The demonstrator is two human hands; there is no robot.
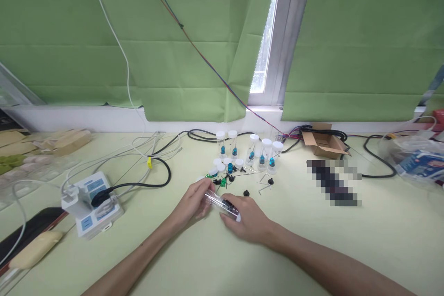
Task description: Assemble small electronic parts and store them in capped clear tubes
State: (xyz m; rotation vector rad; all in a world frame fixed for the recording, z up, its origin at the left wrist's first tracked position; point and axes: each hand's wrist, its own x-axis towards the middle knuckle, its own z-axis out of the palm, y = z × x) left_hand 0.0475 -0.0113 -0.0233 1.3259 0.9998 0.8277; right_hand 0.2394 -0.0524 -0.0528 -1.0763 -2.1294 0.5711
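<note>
A clear plastic tube (pixel 217 201) with a dark part inside lies slantwise between my two hands, just above the table. My left hand (pixel 194 201) grips its far left end, fingers closed around it. At the near right end, my right hand (pixel 248 217) is closed on the same tube, where a white cap (pixel 237 217) shows. Beyond my hands lies a pile of small parts: green pieces (pixel 223 182), a blue piece (pixel 230 167), black knobs (pixel 271 181), thin metal hex keys (pixel 264 189) and loose white caps (pixel 221 167).
Several white-capped clear tubes (pixel 252 152) with blue parts inside stand behind the pile. An open cardboard box (pixel 324 143) and black cables are at the back right. A power strip (pixel 99 203) with plugs sits at left. A plastic bag (pixel 416 159) lies far right.
</note>
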